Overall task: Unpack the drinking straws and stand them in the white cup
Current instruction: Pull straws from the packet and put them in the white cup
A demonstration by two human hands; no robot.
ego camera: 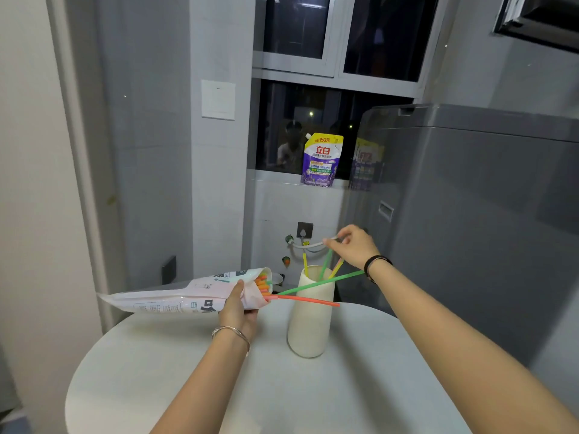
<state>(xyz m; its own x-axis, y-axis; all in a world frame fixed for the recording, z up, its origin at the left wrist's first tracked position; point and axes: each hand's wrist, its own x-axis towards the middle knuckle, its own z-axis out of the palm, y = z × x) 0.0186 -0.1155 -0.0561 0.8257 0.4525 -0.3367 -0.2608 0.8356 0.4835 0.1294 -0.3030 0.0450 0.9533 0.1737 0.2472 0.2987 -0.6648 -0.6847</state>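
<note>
three straws lean in the white cup, which stands toward the far edge of the round table. from my station i see the right hand above the cup's rim, fingertips pinched on the tops of two of them. the left hand grips the bag near its open mouth, held level just left of the cup. a green straw and an orange straw poke from that mouth across the cup's front. a washing machine crowds the right side; tabletop spreads wide between cup and near edge.
</note>
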